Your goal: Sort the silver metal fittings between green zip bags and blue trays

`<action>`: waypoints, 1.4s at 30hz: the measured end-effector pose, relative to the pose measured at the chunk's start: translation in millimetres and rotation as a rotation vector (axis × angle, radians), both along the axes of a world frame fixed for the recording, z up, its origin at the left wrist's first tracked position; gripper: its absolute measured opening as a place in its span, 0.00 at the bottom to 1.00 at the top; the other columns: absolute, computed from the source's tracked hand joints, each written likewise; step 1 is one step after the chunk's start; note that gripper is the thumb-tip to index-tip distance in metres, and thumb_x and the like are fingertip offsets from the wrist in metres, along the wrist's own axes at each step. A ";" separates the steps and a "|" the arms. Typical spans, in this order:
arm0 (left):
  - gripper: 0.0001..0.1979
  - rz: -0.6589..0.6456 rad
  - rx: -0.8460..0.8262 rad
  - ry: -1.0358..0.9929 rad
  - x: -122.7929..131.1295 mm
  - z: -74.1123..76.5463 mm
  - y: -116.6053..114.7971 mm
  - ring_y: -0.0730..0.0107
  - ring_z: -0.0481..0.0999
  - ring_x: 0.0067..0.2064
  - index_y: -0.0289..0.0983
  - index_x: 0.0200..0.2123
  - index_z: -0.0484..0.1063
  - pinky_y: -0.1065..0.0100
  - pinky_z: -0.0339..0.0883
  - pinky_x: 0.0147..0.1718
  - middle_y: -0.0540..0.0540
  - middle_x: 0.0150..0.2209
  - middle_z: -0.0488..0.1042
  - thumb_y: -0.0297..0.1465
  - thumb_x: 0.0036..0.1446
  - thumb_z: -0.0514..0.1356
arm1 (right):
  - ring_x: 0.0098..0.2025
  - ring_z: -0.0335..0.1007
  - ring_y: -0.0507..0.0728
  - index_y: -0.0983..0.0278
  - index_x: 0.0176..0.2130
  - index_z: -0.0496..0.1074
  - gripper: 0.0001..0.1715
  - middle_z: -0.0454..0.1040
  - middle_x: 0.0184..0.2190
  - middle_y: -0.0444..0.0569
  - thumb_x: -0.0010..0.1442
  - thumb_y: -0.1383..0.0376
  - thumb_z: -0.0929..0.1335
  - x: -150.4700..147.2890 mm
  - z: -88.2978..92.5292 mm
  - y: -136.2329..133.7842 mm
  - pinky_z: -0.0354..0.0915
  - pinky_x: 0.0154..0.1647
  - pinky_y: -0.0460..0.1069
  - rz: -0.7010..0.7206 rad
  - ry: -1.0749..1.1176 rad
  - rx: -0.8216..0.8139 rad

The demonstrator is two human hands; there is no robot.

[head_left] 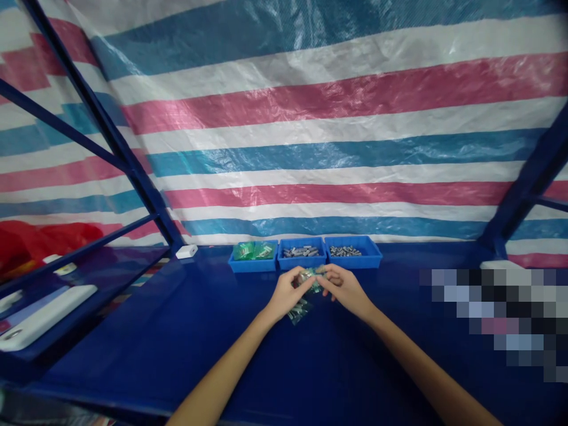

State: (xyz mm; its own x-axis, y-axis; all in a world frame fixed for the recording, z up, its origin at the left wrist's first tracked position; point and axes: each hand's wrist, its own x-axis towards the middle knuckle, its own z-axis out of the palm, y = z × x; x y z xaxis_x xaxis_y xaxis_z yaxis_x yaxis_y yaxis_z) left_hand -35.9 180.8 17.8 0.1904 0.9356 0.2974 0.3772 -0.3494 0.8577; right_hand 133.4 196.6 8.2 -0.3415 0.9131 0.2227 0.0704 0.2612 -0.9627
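Observation:
Between my two hands, above the blue table, is a small clear plastic bag [314, 280] with metal pieces inside. My left hand [289, 291] pinches its left side. My right hand [345, 287] grips the other side near the top, fingers curled. Partly under my left hand lies another clear bag [299, 311] with metal pieces, flat on the table. Beyond my hands stand three blue bins in a row. The left bin [254, 266] holds green-tinted bags, the middle bin [302, 262] grey cylindrical pieces, and the right bin [371, 253] small shiny metal parts.
A blue table [186, 331] spreads under my arms, with blue frame posts at both sides. A small white box [186, 252] sits at the back left. Striped plastic sheeting [328, 154] hangs behind. A long white object [48, 316] lies on the surface at left.

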 end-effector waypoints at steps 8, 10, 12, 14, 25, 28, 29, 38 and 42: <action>0.13 0.124 0.029 -0.058 4.8 -12.2 0.6 0.77 0.61 0.24 0.34 0.30 0.68 0.74 0.54 0.25 0.54 0.20 0.60 0.40 0.55 0.56 | 0.24 0.67 0.51 0.61 0.43 0.66 0.16 0.67 0.22 0.41 0.55 0.56 0.65 -6.0 -18.1 0.4 0.62 0.21 0.44 -0.166 -0.172 0.223; 0.13 0.154 0.046 -0.063 6.3 -13.6 0.1 0.76 0.60 0.24 0.34 0.31 0.69 0.74 0.54 0.25 0.54 0.21 0.61 0.39 0.55 0.56 | 0.25 0.68 0.52 0.60 0.43 0.66 0.16 0.71 0.26 0.43 0.55 0.58 0.65 -7.7 -20.8 -0.8 0.62 0.22 0.44 -0.233 -0.208 0.268; 0.12 0.188 0.077 -0.060 8.1 -12.0 -1.8 0.76 0.61 0.25 0.35 0.33 0.71 0.74 0.55 0.25 0.53 0.22 0.62 0.39 0.55 0.57 | 0.30 0.70 0.53 0.60 0.43 0.66 0.15 0.73 0.31 0.46 0.55 0.58 0.65 -10.5 -22.4 -2.0 0.63 0.23 0.44 -0.273 -0.158 0.267; 0.10 0.204 0.129 -0.049 10.1 -7.9 -4.6 0.75 0.63 0.26 0.37 0.35 0.72 0.73 0.57 0.27 0.52 0.26 0.66 0.37 0.56 0.57 | 0.33 0.71 0.54 0.61 0.41 0.66 0.13 0.74 0.33 0.47 0.55 0.59 0.66 -12.9 -22.8 -2.9 0.65 0.24 0.44 -0.282 -0.093 0.267; 0.08 0.059 0.409 0.091 5.1 -3.5 -0.6 0.65 0.68 0.45 0.44 0.38 0.76 0.62 0.63 0.45 0.46 0.42 0.70 0.29 0.54 0.59 | 0.43 0.69 0.56 0.61 0.28 0.69 0.06 0.73 0.41 0.49 0.56 0.65 0.65 1.6 -15.9 1.5 0.67 0.37 0.49 -0.338 -0.194 0.611; 0.10 0.057 0.438 0.167 1.4 -3.9 2.0 0.61 0.64 0.51 0.46 0.37 0.76 0.60 0.63 0.45 0.46 0.48 0.68 0.27 0.53 0.60 | 0.47 0.66 0.59 0.60 0.25 0.70 0.10 0.71 0.45 0.49 0.56 0.66 0.64 7.3 -14.0 4.6 0.65 0.44 0.53 -0.370 -0.230 0.692; 0.09 0.062 0.434 0.178 0.6 -3.1 2.1 0.60 0.63 0.52 0.46 0.36 0.76 0.60 0.63 0.45 0.46 0.49 0.67 0.27 0.53 0.60 | 0.47 0.66 0.59 0.60 0.24 0.70 0.11 0.71 0.45 0.49 0.56 0.66 0.64 8.3 -13.5 5.3 0.65 0.45 0.54 -0.351 -0.236 0.692; 0.08 0.185 0.345 0.215 -8.9 3.8 6.6 0.65 0.70 0.38 0.39 0.32 0.74 0.63 0.61 0.42 0.47 0.32 0.74 0.37 0.52 0.61 | 0.27 0.71 0.54 0.60 0.46 0.65 0.22 0.75 0.27 0.45 0.54 0.55 0.66 -0.5 -16.3 1.5 0.65 0.24 0.46 -0.252 -0.250 0.276; 0.09 0.453 0.358 0.144 -35.3 2.6 22.3 0.67 0.71 0.35 0.39 0.36 0.71 0.66 0.61 0.41 0.48 0.33 0.73 0.37 0.52 0.61 | 0.26 0.71 0.54 0.60 0.46 0.64 0.18 0.74 0.26 0.45 0.58 0.56 0.63 -0.3 -21.6 5.9 0.63 0.23 0.46 -0.248 -0.254 0.277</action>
